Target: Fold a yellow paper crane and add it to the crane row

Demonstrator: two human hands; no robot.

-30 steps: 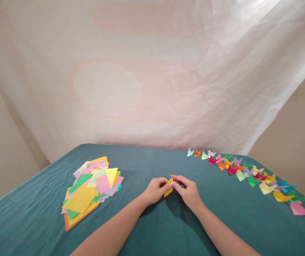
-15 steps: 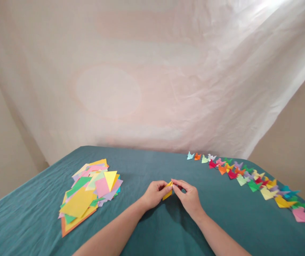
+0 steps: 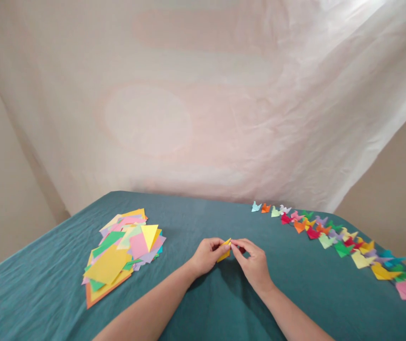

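A small folded piece of yellow paper (image 3: 224,255) is held just above the teal tablecloth (image 3: 196,312), near the table's middle. My left hand (image 3: 206,256) pinches its left side with thumb and fingers closed. From the right, my right hand (image 3: 252,263) pinches the paper's upper tip, fingers curled together. Both hands touch the paper and nearly meet over it.
A loose pile of coloured paper squares (image 3: 121,251) lies at the left. A curved row of several small folded paper figures (image 3: 330,234) in many colours runs along the right side toward the edge. A pale cloth backdrop (image 3: 203,104) hangs behind the table.
My hands have stayed on the yellow paper, with the fingers shifting slightly at its tip. The view has drifted a little.
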